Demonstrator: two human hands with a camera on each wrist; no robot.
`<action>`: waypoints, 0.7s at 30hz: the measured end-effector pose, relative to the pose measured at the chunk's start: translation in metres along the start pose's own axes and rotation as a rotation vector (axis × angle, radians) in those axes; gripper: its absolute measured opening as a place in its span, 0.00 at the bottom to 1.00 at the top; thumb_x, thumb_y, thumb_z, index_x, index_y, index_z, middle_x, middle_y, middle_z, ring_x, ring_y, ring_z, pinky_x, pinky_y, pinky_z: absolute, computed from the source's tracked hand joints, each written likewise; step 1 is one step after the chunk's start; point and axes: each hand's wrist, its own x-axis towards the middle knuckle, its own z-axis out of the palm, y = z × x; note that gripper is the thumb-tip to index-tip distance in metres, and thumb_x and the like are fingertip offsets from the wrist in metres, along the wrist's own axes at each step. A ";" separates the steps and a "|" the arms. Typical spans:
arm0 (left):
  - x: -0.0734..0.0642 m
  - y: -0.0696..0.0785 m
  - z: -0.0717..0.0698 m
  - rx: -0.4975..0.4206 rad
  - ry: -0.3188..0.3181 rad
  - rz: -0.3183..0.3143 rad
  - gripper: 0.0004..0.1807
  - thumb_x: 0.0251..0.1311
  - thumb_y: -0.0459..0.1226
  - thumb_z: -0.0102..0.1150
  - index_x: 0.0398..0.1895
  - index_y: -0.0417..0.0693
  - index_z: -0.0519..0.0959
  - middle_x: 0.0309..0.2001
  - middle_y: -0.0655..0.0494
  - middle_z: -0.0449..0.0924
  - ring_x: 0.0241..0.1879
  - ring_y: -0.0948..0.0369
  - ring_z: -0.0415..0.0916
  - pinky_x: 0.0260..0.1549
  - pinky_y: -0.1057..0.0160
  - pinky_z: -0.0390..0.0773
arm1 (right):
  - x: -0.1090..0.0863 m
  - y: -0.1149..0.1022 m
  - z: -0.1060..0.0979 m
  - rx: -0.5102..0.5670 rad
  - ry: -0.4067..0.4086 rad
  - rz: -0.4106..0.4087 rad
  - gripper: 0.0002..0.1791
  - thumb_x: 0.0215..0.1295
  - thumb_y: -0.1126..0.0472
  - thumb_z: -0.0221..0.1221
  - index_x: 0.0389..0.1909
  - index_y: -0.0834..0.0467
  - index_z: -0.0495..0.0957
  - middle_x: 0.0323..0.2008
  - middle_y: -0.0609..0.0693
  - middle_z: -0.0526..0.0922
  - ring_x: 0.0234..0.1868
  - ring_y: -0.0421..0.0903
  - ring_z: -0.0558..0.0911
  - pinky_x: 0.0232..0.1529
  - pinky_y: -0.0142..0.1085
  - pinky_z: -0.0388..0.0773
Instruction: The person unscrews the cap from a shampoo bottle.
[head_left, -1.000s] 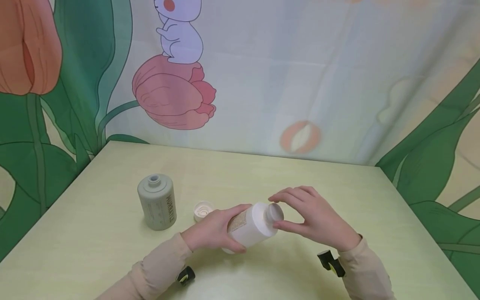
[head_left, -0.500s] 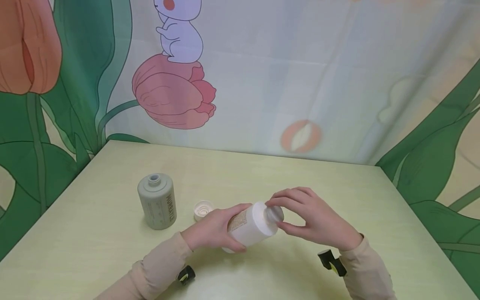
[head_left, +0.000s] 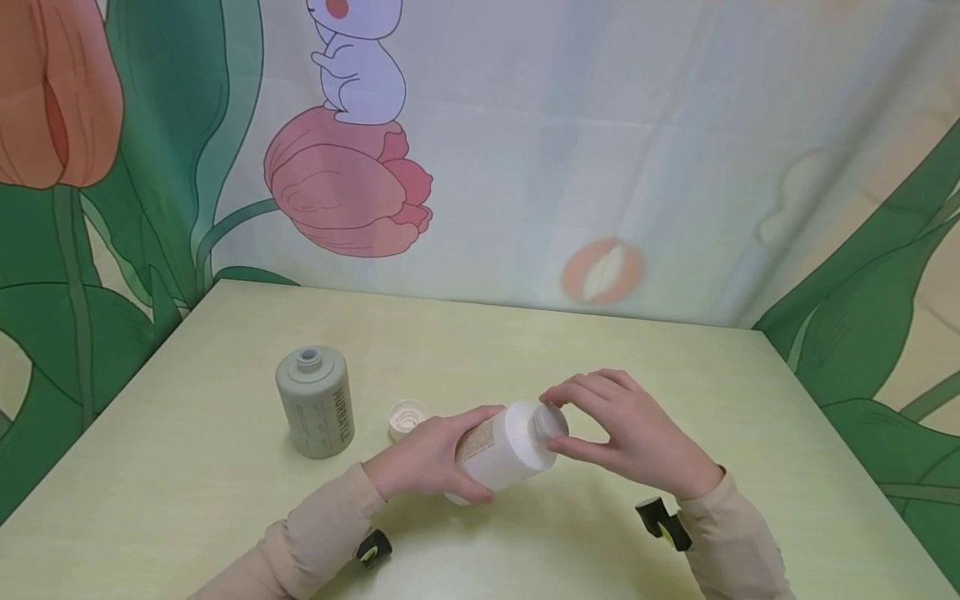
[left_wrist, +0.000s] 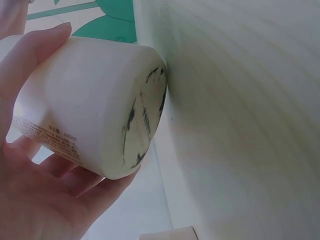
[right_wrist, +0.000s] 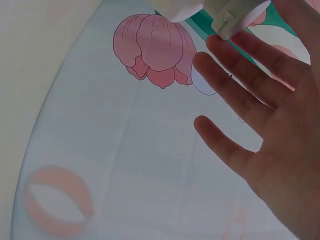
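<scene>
My left hand (head_left: 431,454) grips a white bottle (head_left: 504,454) round its body and keeps it tilted over the table, its capped end up to the right. Brown print shows on its side. In the left wrist view, the bottle's base (left_wrist: 145,117) bears dark marks and sits right by the table surface. My right hand (head_left: 626,429) pinches the bottle's white cap (head_left: 553,422) between thumb and fingertips. The right wrist view shows the cap (right_wrist: 240,17) at the top edge, with the other fingers (right_wrist: 240,95) spread out below it.
A grey bottle (head_left: 315,408) with an uncapped neck and dark lettering stands at the left of the pale table (head_left: 480,342). Between it and my left hand lies a loose white cap (head_left: 407,418), ringed inside facing up. A printed curtain (head_left: 525,150) hangs behind the table.
My right fingertips turned a little about the cap half a second ago and have since shifted back. The white bottle and my left hand stay in place.
</scene>
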 end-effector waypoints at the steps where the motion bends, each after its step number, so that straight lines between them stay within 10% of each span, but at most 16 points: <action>1: 0.000 0.000 0.000 0.000 0.000 -0.001 0.49 0.28 0.45 0.73 0.60 0.74 0.60 0.44 0.62 0.77 0.41 0.63 0.72 0.38 0.62 0.71 | 0.000 0.000 0.000 -0.002 0.001 -0.003 0.21 0.52 0.46 0.60 0.46 0.48 0.73 0.39 0.36 0.77 0.44 0.35 0.74 0.53 0.38 0.63; 21: 0.000 0.001 -0.001 0.004 -0.003 -0.007 0.48 0.29 0.44 0.73 0.60 0.73 0.60 0.44 0.62 0.76 0.40 0.63 0.72 0.37 0.62 0.71 | -0.001 -0.001 -0.005 0.061 -0.045 0.022 0.25 0.53 0.45 0.59 0.53 0.46 0.70 0.48 0.38 0.75 0.51 0.35 0.72 0.53 0.38 0.64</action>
